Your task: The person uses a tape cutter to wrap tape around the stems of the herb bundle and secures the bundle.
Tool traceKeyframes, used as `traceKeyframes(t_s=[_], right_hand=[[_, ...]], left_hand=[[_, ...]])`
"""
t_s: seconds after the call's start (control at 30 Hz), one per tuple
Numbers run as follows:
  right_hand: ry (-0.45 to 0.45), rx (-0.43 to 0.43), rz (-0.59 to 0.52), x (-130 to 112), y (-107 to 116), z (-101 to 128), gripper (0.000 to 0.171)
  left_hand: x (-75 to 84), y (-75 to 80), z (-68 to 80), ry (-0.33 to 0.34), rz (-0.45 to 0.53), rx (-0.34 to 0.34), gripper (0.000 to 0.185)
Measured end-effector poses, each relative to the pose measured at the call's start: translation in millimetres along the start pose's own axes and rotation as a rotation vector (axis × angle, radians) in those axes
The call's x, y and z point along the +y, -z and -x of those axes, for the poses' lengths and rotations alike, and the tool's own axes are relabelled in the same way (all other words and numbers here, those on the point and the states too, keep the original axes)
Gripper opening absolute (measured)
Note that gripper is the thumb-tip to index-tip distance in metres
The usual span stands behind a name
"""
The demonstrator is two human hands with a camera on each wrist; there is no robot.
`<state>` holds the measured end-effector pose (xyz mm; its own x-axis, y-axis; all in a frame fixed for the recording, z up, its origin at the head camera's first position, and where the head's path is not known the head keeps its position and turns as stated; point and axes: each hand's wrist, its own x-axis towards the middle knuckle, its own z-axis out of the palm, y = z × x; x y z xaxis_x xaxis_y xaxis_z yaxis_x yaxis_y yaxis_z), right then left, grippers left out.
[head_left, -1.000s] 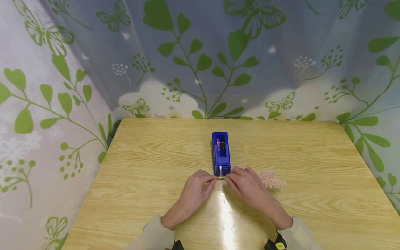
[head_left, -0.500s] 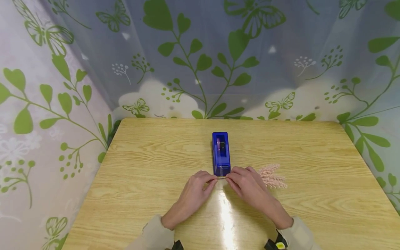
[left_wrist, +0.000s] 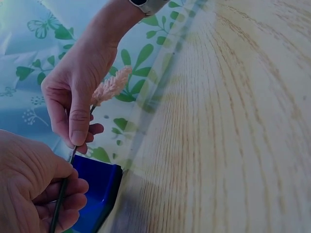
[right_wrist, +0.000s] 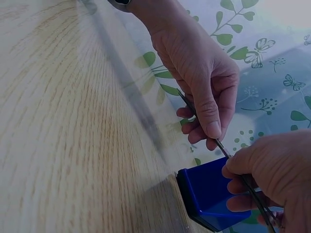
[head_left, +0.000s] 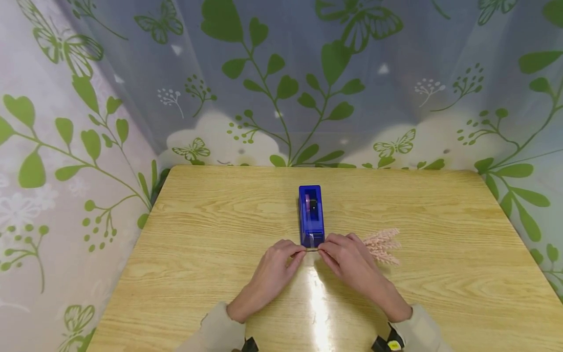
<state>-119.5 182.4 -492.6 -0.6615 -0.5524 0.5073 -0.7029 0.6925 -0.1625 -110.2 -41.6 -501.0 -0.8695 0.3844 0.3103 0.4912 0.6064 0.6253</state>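
Observation:
In the head view, my left hand (head_left: 273, 264) and right hand (head_left: 352, 261) face each other, each pinching the thin dark stem of an artificial flower between thumb and fingers. Its pink, bristly heads (head_left: 382, 247) stick out past my right hand. A short stretch of stem (head_left: 312, 250) shows between the fingertips, right at the front end of a blue tape dispenser (head_left: 310, 215). The left wrist view shows the green stem (left_wrist: 59, 201) crossing my left fingers. In the right wrist view, the stem's pointed end (right_wrist: 182, 96) juts out beyond my left hand.
The dispenser stands lengthwise on the wood-grain table (head_left: 211, 210), with a tape roll (head_left: 310, 204) inside it. A curtain (head_left: 281, 98) printed with leaves and butterflies hangs behind the table and along its sides.
The pink heads have turned and fanned out beside my right hand, as the stem rolled in my fingers. Both hands have stayed almost in place. The dispenser has not moved.

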Motion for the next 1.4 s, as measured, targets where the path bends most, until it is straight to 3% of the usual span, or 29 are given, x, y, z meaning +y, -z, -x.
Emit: traceKeyframes(t_s=[0.4,0.77,1.1,1.4], right_hand=[[-0.020,0.033,0.011,-2.4,-0.2,-0.4,0.006],[-0.035,0.065,0.000,-6.9,0.8,-0.4,0.017],[-0.066,0.042,0.019,-6.7,-7.3,1.1,0.005],[-0.060,0.060,0.030,-5.5,-6.2,0.1,0.008]], left_hand=[[0.7,-0.2,-2.3,-0.012,-0.025,0.014,0.012],[-0.1,0.1,-3.8,-0.051,-0.023,0.074,0.008],[-5.5,-2.4,-2.5,-0.073,-0.001,0.108,0.007],[-3.0,-2.7,-2.7,-0.055,-0.035,0.113,0.009]])
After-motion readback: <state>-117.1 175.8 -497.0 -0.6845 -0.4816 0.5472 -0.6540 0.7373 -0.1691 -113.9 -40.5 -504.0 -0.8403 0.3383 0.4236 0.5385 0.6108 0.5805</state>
